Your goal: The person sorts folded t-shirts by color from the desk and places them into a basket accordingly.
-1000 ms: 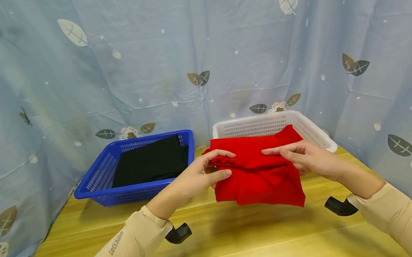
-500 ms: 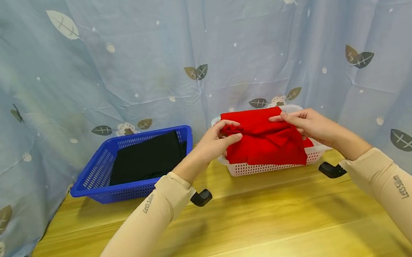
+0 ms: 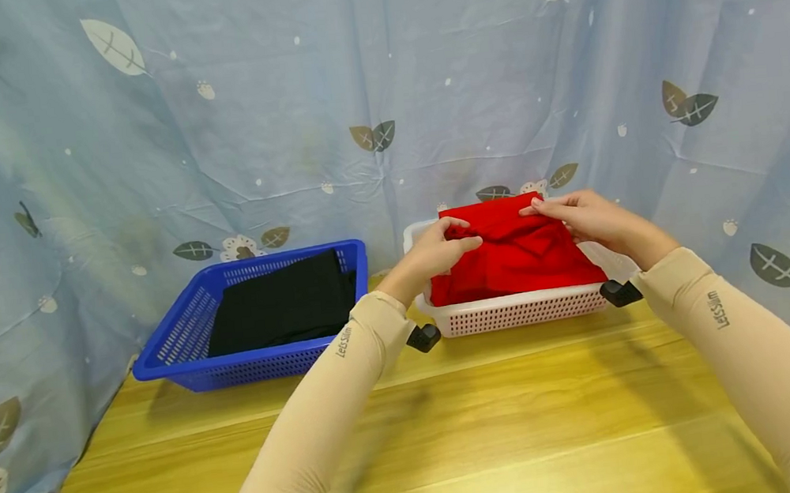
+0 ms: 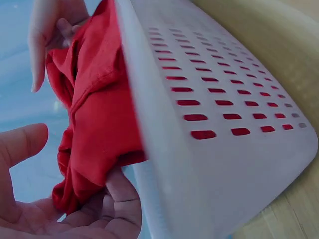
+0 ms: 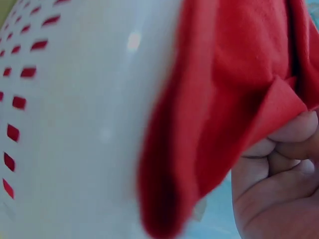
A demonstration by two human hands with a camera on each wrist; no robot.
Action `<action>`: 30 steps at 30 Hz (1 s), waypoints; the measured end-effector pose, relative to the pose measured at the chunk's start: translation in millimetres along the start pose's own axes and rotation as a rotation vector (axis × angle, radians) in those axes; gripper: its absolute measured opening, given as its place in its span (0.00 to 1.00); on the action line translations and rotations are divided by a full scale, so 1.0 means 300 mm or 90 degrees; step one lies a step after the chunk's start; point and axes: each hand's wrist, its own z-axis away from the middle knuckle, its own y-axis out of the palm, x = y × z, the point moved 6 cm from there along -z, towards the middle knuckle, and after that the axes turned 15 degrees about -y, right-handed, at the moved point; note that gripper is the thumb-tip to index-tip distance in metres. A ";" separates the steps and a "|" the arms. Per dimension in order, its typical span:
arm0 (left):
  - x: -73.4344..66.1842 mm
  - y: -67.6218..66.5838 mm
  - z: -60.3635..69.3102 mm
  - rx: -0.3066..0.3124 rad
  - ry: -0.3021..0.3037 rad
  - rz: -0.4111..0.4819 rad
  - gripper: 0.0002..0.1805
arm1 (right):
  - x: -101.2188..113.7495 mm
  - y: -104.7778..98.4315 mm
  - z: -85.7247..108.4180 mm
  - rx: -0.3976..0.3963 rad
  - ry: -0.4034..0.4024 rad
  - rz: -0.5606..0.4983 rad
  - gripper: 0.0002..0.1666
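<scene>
A folded red cloth garment lies within the white basket, its far edge raised above the back rim. My left hand is at its left side. In the left wrist view, the fingers curl under the cloth's bunched edge, while the thumb stands apart from it. My right hand holds the cloth's upper right side. In the right wrist view, curled fingers sit under a fold; the thumb's contact is unclear.
To the left is a blue basket with folded black cloth in it. Both baskets stand on a yellow wooden table. A light blue patterned curtain hangs behind and at the sides.
Both hands have carried the red garment away from the person and to the right, from in front of the white basket down into it. The blue basket has stayed put.
</scene>
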 end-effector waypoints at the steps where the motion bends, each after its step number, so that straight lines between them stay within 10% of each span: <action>1: 0.003 0.006 -0.009 -0.004 -0.008 -0.006 0.26 | -0.009 0.001 -0.006 0.003 0.006 0.006 0.40; 21: 0.109 0.114 -0.070 0.032 -0.108 -0.257 0.33 | -0.130 0.092 -0.006 0.216 0.123 0.117 0.37; 30: 0.092 0.104 -0.027 -0.028 -0.068 -0.356 0.24 | -0.095 0.112 0.002 0.251 0.133 0.209 0.43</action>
